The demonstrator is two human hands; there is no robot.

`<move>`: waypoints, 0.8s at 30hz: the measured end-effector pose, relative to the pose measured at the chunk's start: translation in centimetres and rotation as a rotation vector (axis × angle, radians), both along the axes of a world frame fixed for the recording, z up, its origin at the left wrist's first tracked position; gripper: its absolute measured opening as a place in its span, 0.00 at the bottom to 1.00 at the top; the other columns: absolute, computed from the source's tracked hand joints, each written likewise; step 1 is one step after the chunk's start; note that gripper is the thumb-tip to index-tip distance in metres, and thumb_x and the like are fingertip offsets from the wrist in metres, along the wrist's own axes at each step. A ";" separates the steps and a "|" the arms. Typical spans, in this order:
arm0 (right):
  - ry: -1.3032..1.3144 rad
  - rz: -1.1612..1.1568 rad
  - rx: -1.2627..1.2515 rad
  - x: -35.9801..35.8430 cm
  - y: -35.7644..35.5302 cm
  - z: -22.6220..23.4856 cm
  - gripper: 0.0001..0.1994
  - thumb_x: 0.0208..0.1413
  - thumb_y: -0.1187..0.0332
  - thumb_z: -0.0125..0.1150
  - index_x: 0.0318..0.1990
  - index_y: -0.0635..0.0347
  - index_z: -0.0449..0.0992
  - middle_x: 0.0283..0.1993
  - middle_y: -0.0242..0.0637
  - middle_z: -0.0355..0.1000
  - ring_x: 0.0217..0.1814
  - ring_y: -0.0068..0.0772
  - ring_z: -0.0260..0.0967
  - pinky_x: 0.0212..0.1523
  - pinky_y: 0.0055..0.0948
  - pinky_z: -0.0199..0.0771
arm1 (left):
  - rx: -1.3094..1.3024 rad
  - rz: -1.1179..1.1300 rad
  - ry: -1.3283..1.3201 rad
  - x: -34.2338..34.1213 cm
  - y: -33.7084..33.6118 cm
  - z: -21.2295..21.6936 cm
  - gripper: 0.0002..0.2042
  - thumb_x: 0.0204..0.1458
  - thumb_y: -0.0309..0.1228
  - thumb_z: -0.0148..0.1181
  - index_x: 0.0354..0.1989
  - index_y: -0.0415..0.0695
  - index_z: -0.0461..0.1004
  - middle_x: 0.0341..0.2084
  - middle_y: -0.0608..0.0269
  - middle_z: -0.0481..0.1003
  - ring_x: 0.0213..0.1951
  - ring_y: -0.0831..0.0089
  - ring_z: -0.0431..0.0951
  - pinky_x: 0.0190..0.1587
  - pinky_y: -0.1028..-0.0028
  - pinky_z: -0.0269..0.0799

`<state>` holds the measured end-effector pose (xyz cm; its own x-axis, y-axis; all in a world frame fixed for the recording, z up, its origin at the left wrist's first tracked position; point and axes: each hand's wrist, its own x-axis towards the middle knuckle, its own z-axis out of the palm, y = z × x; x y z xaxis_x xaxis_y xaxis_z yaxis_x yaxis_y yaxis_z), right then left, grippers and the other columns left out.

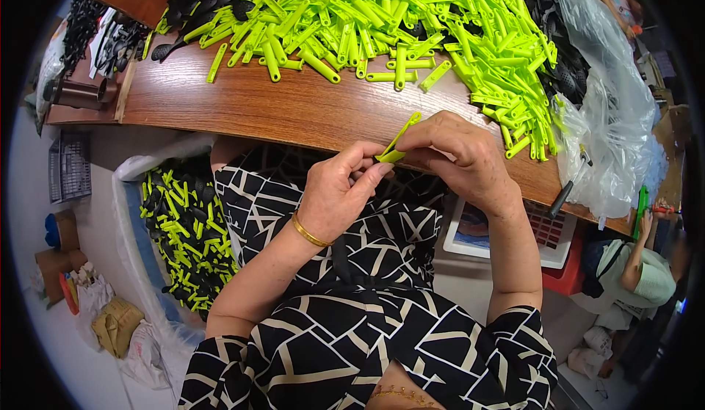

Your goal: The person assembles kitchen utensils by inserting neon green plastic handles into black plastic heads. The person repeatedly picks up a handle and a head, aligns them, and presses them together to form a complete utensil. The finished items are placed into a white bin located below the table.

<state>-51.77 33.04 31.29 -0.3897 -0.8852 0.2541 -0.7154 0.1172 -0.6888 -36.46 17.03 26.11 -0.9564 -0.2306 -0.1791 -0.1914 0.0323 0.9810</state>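
Note:
My left hand (339,190), with a gold bangle at the wrist, pinches the lower end of a lime-green plastic handle (405,132) between thumb and fingers. From the other side, my right hand (464,154) has its fingers closed at the same handle. A dark strip shows along the handle, but its kind is too small to tell. Both hands are just off the table's near edge, above my lap. Beyond them, a large heap of loose lime-green handles (352,24) covers the far part of the brown wooden table (294,109).
Black rounded pieces (209,2) lie behind the heap. A lined box (126,190) of black-and-green pieces stands left of my lap. At right are clear plastic sheeting (613,124), a dark-handled tool (564,196), a white tray (459,248) and another person (646,274).

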 end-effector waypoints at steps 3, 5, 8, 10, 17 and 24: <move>0.067 -0.003 -0.019 0.4 0.0 0.4 0.11 0.47 0.75 0.71 0.40 0.57 0.81 0.38 0.32 0.80 0.41 0.37 0.77 0.45 0.34 0.76 | -0.047 -0.020 0.020 0.1 0.0 0.1 0.10 0.64 0.25 0.58 0.50 0.35 0.74 0.36 0.62 0.83 0.34 0.86 0.78 0.33 0.83 0.73; 0.121 0.017 -0.008 0.4 0.0 -0.2 0.11 0.47 0.76 0.71 0.40 0.57 0.81 0.38 0.31 0.80 0.41 0.36 0.77 0.44 0.34 0.76 | -0.071 -0.014 0.031 0.1 0.1 -0.4 0.09 0.64 0.24 0.58 0.50 0.35 0.75 0.36 0.63 0.83 0.34 0.85 0.78 0.34 0.83 0.74; 0.186 0.025 0.018 1.5 -0.2 -1.3 0.13 0.46 0.75 0.70 0.42 0.55 0.82 0.41 0.29 0.80 0.43 0.37 0.75 0.49 0.38 0.73 | 0.013 -0.018 0.010 0.4 0.1 -1.4 0.09 0.64 0.25 0.58 0.50 0.36 0.75 0.35 0.64 0.82 0.35 0.85 0.79 0.36 0.83 0.74; 0.313 -0.010 -0.017 2.7 -0.4 -2.0 0.16 0.45 0.73 0.69 0.44 0.53 0.82 0.44 0.29 0.78 0.46 0.38 0.74 0.53 0.42 0.69 | 0.156 0.004 -0.012 0.8 0.3 -1.6 0.09 0.65 0.25 0.57 0.51 0.36 0.74 0.35 0.64 0.81 0.35 0.84 0.79 0.37 0.82 0.74; 0.063 -0.334 -0.030 4.4 -1.1 -4.5 0.36 0.46 0.59 0.74 0.65 0.54 0.70 0.57 0.40 0.74 0.63 0.44 0.64 0.62 0.42 0.57 | 0.467 0.126 -0.022 2.7 1.3 -3.3 0.11 0.67 0.30 0.56 0.51 0.37 0.73 0.36 0.62 0.81 0.34 0.81 0.78 0.39 0.81 0.74; 0.111 -0.369 0.027 4.6 -2.2 -5.7 0.36 0.50 0.62 0.73 0.68 0.54 0.68 0.47 0.34 0.76 0.54 0.38 0.68 0.60 0.39 0.56 | 0.508 0.227 -0.076 2.2 2.5 -6.3 0.13 0.68 0.36 0.55 0.47 0.36 0.74 0.35 0.61 0.81 0.34 0.80 0.77 0.40 0.78 0.74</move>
<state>-47.13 30.88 25.58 -0.6549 -0.6973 0.2914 -0.6917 0.3977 -0.6028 -34.27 19.57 19.82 -0.8728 -0.2961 -0.3879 -0.2091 -0.4913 0.8455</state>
